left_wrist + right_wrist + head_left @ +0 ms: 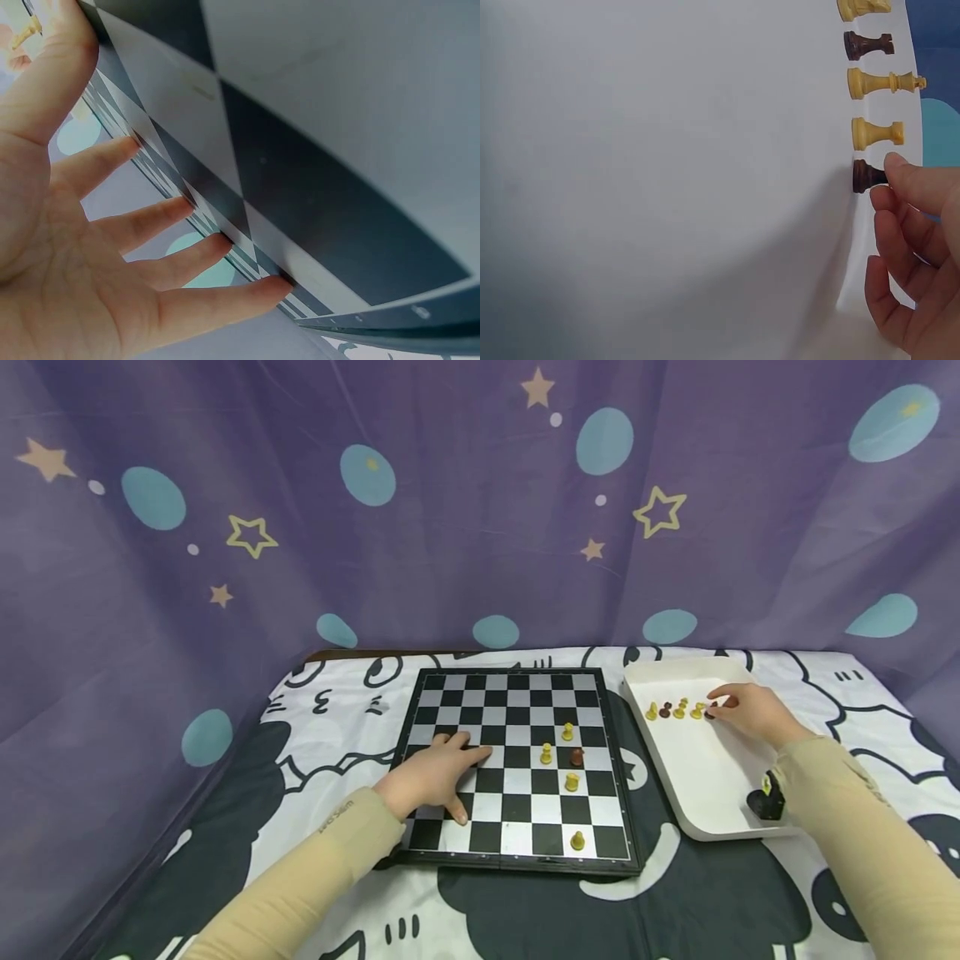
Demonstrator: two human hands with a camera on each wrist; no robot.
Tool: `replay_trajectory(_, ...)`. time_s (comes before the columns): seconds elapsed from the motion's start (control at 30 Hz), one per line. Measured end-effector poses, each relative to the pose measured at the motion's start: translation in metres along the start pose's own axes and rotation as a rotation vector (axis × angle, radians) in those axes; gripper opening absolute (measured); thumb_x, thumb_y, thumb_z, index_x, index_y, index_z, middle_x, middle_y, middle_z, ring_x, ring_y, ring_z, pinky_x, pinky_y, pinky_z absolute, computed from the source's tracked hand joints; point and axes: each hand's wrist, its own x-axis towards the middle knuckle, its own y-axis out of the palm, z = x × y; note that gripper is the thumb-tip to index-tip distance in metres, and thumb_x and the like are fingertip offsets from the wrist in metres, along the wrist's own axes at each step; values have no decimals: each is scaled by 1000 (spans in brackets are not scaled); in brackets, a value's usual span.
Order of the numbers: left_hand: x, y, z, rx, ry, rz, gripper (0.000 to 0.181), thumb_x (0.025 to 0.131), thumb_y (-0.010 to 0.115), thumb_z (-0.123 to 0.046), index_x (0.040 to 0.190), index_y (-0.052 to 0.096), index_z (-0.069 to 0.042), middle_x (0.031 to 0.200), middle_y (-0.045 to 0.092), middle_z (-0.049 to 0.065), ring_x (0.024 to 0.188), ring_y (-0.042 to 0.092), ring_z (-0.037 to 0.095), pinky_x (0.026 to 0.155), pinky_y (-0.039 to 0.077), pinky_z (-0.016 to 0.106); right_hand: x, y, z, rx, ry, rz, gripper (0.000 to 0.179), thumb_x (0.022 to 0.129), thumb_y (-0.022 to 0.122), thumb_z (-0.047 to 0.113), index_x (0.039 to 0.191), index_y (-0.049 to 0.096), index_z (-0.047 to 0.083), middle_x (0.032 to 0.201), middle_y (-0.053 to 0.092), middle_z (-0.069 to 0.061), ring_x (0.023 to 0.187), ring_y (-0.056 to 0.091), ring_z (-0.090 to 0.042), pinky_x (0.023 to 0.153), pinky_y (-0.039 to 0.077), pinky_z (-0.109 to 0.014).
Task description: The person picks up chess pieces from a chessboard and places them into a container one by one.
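Right wrist view: dark chess piece (865, 177) sits in the white tray (712, 772), at the near-hand end of a row of pieces, just beside a pale rook (877, 133). Right hand (759, 714) has it pinched, thumb + fingertips on the upper part, wide base left uncovered. Top's hidden under the fingers, so can't say for sure which type it is. Left hand (435, 772) grasps nothing: fingers spread, tips resting on the left part of the chessboard (517, 864).

Handling: prob. light, hard & stiff, won't squash. Finish looks smooth w/ a bit of shine, so could slip or twist if pinched off-centre. Not v. fragile, I'd guess; slim necks & small tops, e.g. on the pale king (885, 82), are likely the weak spots. Best hold approx. as is: thumb + forefinger opposed across the narrow stem above the base, light squeeze only. Base is prob. the heavier end, so a high pinch should let it hang straight. Rook's v. close, so fingers need to stay narrow on that side
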Motion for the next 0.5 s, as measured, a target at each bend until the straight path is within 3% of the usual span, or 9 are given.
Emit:
replay_trajectory(0.27, 0, -1, 0, 2, 1, 4, 101, 56, 90, -30, 145, 41, -20, 149, 32, 16, 133, 31, 39, 100, 43, 50, -2, -14, 8, 3, 7, 8, 36, 88, 61, 13, 116, 57, -9, 83, 66, -19, 76, 59, -28, 69, 44, -39)
replay_trajectory(0.5, 1, -1, 0, 0, -1, 10, 101, 57, 89, -30, 145, 41, -20, 150, 31, 16, 133, 31, 39, 101, 42, 51, -3, -21, 16, 1, -6, -5, 37, 90, 61, 20, 116, 59, -7, 84, 66, -16, 73, 56, -23, 65, 40, -30)
